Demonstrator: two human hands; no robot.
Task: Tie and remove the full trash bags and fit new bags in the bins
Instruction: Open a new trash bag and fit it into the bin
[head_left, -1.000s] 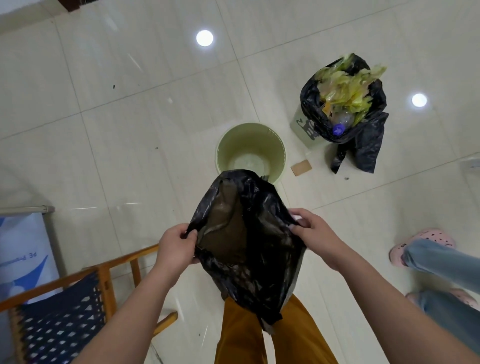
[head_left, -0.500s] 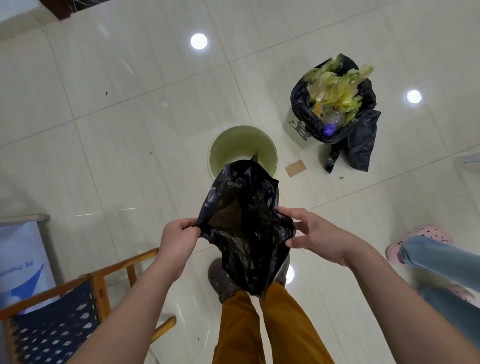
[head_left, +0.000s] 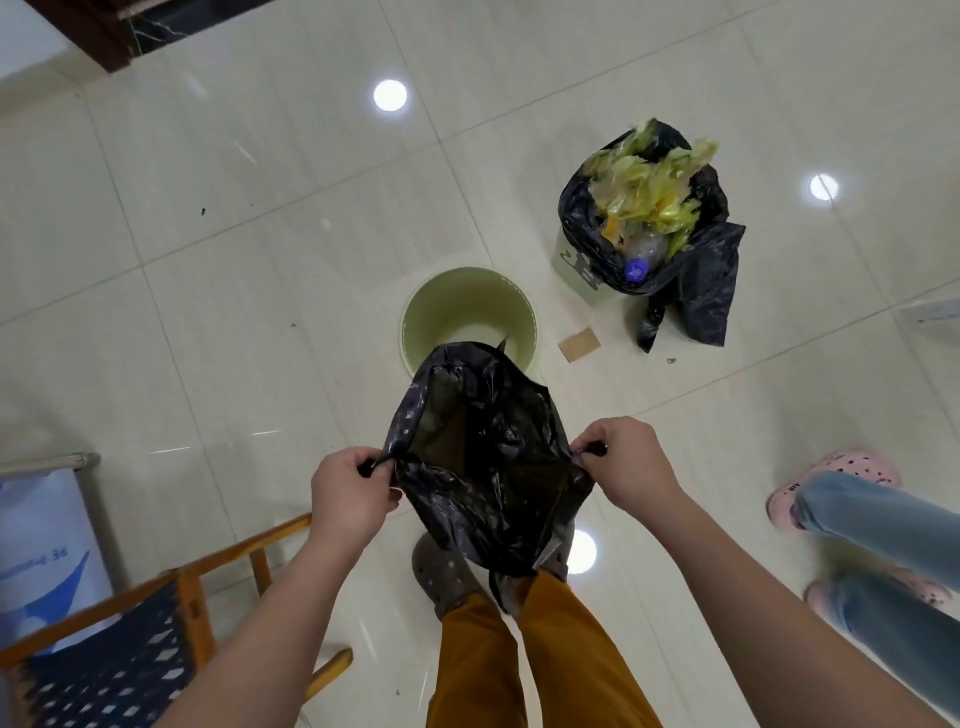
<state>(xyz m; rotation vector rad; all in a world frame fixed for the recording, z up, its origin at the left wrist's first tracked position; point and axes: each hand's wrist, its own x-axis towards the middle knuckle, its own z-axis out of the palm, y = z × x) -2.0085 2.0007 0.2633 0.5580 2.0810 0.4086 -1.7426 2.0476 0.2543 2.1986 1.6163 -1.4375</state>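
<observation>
Bare forearms, mustard trousers (head_left: 519, 660), grey clogs (head_left: 441, 577)

Reaching forward with both bare forearms, left hand (head_left: 353, 493) and right hand (head_left: 621, 462) each pinching, fingers curled (knuckles up), held apart.

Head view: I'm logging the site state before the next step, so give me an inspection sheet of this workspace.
Surface: glossy cream tiled floor, with ceiling-light reflections and a few dark specks.
Job's things: empty black plastic trash bag held open in the air; empty round pale-green bin on the floor beyond it; second bin with a full, untied black bag of yellow-green waste.
Clutter: small brown cardboard scrap between the bins.
Grippers: left hand and right hand each pinch the bag's rim.
Cables: nothing seen.
Surroundings: wooden chair with patterned dark seat lower left; another person's jeans and pink clogs at right.
</observation>
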